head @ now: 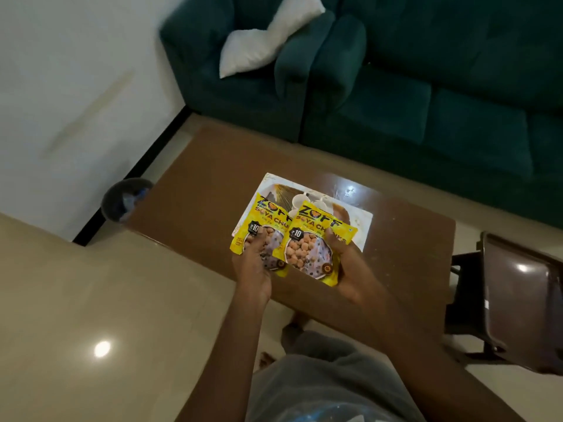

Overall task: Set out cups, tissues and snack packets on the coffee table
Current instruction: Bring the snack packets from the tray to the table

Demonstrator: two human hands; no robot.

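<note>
A person is standing at a brown desk (189,190) and holding two yellow soya-chunk snack packets above it, one in each of the hands. The left hand (253,269) is gripping the left packet (268,222) from below, thumb pressing on its front. The right hand (350,269) is clasping the right packet (313,242) along its right edge, and this packet is overlapping the other's right side. Both packets are facing up toward the camera, hanging over a white tray (362,223) that is lying on the desk. White cups (300,200) are sitting on the tray, partly hidden behind the packets; how many cannot be told. A green sofa (426,86) with a white cushion (262,41) is standing beyond the desk, a dark bin (122,199) is sitting at its left corner, and a brown chair (518,300) is standing to the right.
</note>
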